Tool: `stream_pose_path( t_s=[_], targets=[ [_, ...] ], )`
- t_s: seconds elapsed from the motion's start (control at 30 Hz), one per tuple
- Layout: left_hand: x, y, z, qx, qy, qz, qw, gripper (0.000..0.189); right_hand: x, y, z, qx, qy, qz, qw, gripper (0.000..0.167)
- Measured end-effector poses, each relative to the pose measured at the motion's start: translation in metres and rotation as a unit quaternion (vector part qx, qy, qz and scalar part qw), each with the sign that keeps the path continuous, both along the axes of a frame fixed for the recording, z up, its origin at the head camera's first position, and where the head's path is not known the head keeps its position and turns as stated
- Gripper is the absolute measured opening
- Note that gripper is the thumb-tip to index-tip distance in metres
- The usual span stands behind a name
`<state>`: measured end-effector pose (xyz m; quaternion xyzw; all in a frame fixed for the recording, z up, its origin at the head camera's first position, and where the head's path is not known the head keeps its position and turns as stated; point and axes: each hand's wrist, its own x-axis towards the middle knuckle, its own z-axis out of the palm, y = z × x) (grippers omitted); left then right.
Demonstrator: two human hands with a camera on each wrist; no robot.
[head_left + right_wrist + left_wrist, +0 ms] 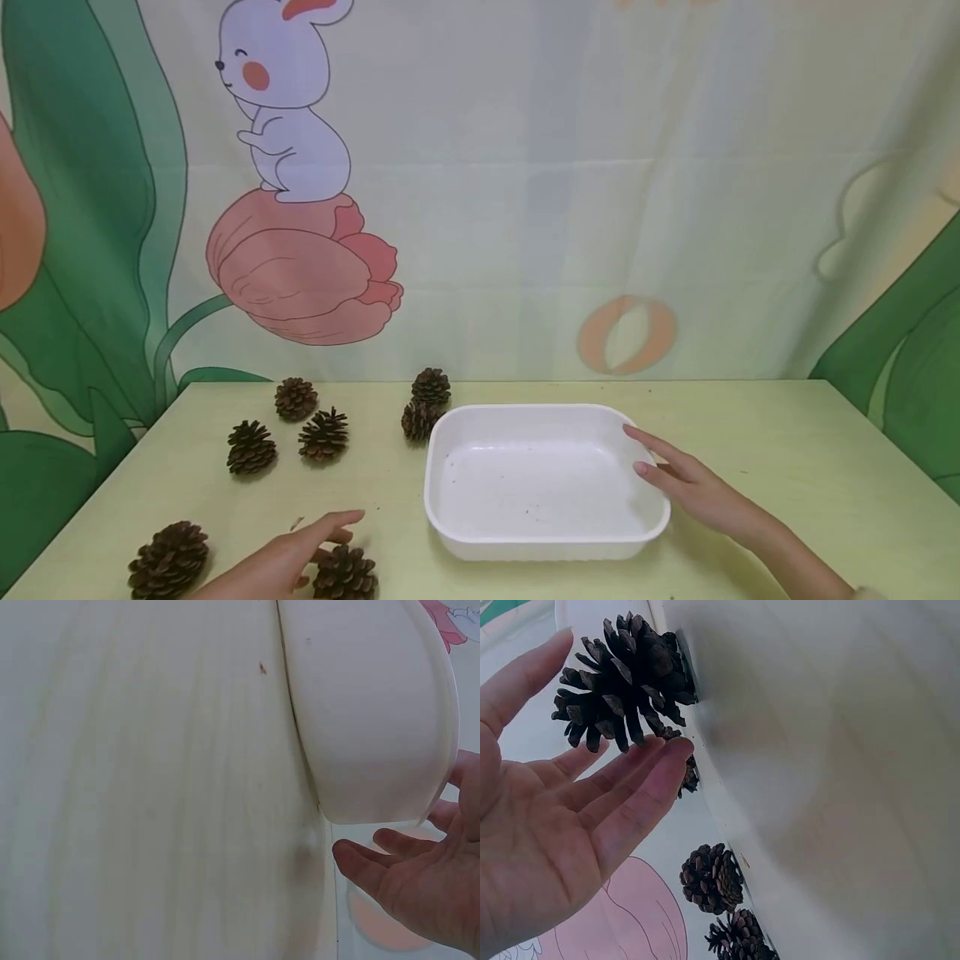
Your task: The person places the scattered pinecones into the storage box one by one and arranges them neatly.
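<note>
My left hand (281, 557) reaches in at the lower left, fingers apart around the near pine cone (347, 575). In the left wrist view that pine cone (626, 686) stands between the thumb and the extended fingers, its brown scales spread. At the right end of a white rectangular tray (540, 550) is my right hand (708, 496), thumb and forefinger reaching over the rim. From the right wrist, the other loosely bent fingers (360, 866) show outside the tray wall (367, 712). Inside, the tray holds only small dark specks.
Another large pine cone (168, 560) lies left of my left hand. Farther back are three pine cones, one of them a spiky cone (324, 435), and a pair (423, 419) beside the tray's back left corner. A printed curtain (480, 208) hangs behind the pale table (787, 467).
</note>
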<state>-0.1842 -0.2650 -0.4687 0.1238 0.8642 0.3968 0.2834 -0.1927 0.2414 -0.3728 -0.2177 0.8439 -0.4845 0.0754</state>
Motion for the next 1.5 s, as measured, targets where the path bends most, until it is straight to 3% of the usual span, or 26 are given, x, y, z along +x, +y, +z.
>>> stream_pose_path(
  t_s=[0.13, 0.23, 0.37, 0.5, 0.67, 0.87, 1.23, 1.5],
  targets=[
    [0.004, 0.006, 0.008, -0.027, 0.013, -0.011, 0.9995, 0.082, -0.001, 0.003, -0.001, -0.009, -0.001, 0.011, 0.9999, 0.052],
    [0.018, 0.021, 0.036, -0.045, 0.017, -0.004, 0.9989, 0.077, -0.001, 0.003, -0.001, -0.016, -0.005, 0.017, 0.9997, 0.053],
    [0.038, 0.043, 0.082, -0.049, 0.014, 0.008, 0.9987, 0.066, -0.001, 0.004, -0.002, -0.019, -0.016, 0.015, 0.9996, 0.054],
    [0.049, 0.055, 0.106, -0.043, 0.008, 0.015, 0.9989, 0.057, -0.001, 0.004, -0.004, -0.023, -0.023, 0.017, 0.9993, 0.054],
    [0.051, 0.058, 0.111, -0.044, 0.005, 0.019, 0.9988, 0.053, -0.001, 0.002, -0.004, -0.013, -0.018, 0.020, 0.9996, 0.054],
    [0.050, 0.058, 0.112, -0.022, 0.034, -0.013, 0.9991, 0.049, 0.000, 0.000, -0.002, 0.000, -0.018, 0.007, 0.9998, 0.055],
    [0.057, 0.076, 0.130, 0.033, 0.055, -0.044, 0.9970, 0.051, -0.003, 0.002, -0.003, -0.002, -0.036, 0.004, 0.9993, 0.054],
    [0.059, 0.097, 0.145, 0.038, 0.080, -0.029, 0.9956, 0.055, -0.005, 0.004, -0.005, -0.014, -0.043, 0.011, 0.9989, 0.053]
  ],
)
